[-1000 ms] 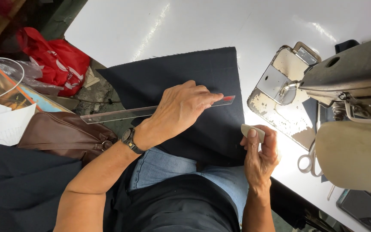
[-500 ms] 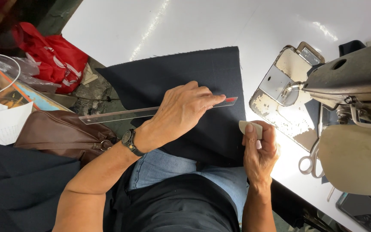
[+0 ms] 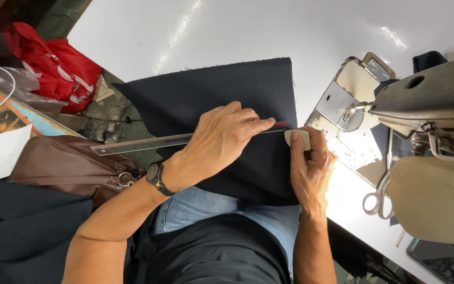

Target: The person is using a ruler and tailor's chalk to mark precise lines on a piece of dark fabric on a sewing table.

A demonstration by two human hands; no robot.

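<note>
Landmark: the dark navy cloth (image 3: 227, 105) lies flat on the white table (image 3: 195, 31), its near edge hanging over the table edge toward the person's lap.
Left hand: the left hand (image 3: 222, 142) lies palm down on the cloth, fingers spread and flat, pressing a clear ruler (image 3: 148, 143) against the fabric; it clamps by pressing, not by closing round anything.
Ruler: it runs across the middle of the cloth, its far end at the cloth's right edge, its other end sticking out past the cloth's left edge over the brown bag.
Right hand: the right hand (image 3: 308, 168) sits at the cloth's right edge, thumb and fingers pinched narrow on a small pale piece of tailor's chalk (image 3: 296, 138).
Chalk: held just at the ruler's right end, at the cloth's right edge; whether it touches the fabric cannot be told.
Wristwatch (image 3: 155, 176): on the left wrist, near the cloth's lower left corner.
Brown bag (image 3: 64, 163): a leather handbag left of the cloth, below the table edge, closed, so its contents do not show.
Red bag (image 3: 53, 68): a soft carrier further left of the cloth, crumpled, contents hidden.
Sewing machine (image 3: 421, 105): right of the cloth, with its worn metal plate just beside the right hand.
Scissors (image 3: 379, 189): on the table right of the cloth, under the machine.
</note>
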